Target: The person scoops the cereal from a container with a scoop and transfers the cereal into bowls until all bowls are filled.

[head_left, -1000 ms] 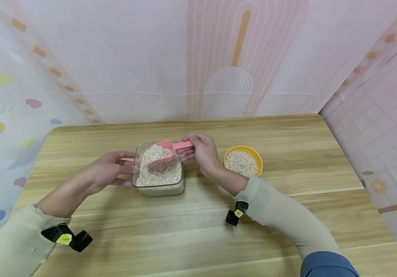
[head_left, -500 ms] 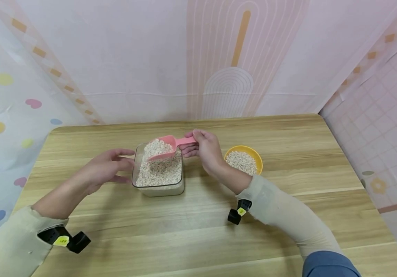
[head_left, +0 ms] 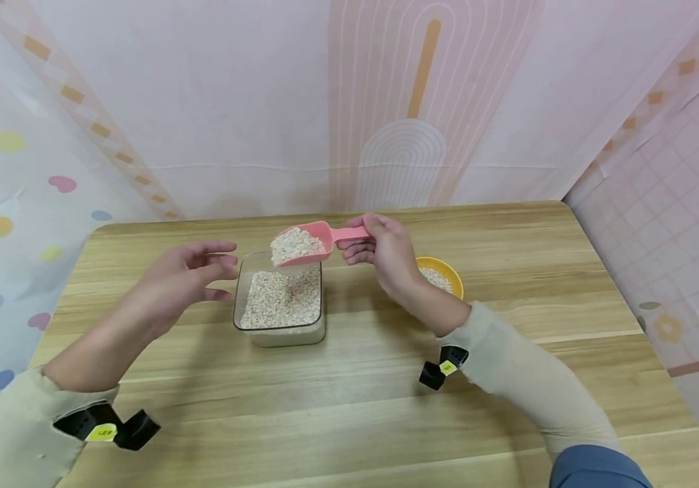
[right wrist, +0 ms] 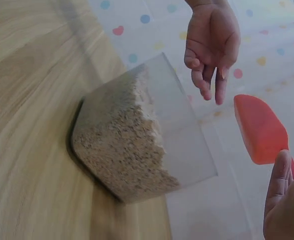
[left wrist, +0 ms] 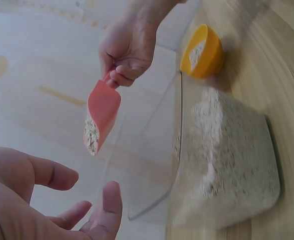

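— What has changed since a second ago?

— My right hand (head_left: 386, 254) has lifted the pink scoop (head_left: 306, 242) out of the oats; it was half buried in the clear container (head_left: 278, 301) and now hangs above its far rim, heaped with oats. My left hand (head_left: 187, 274) has come off the container's side and floats just beside it, touching nothing

— How are your fingers lying?

— On the right, thumb and fingers are curled round the scoop's handle, pinching it near the end, with the bowl of the scoop pointing to my left. On the left, the fingers (left wrist: 46, 172) are spread and loosely bent, the palm turned toward the container wall, holding nothing

— And where is everything else?

— The container sits on the wooden table (head_left: 355, 407), still well filled with oats (head_left: 282, 298). The yellow bowl (head_left: 447, 272) stands to its right, partly hidden behind my right wrist, with some oats in it. From the left wrist view the scoop (left wrist: 101, 117) is tilted, mouth down toward the container (left wrist: 222, 160), and the bowl (left wrist: 204, 52) lies beyond it. From the right wrist view the scoop (right wrist: 262, 130) hangs clear of the container (right wrist: 141, 135), with my left hand (right wrist: 212, 45) past it
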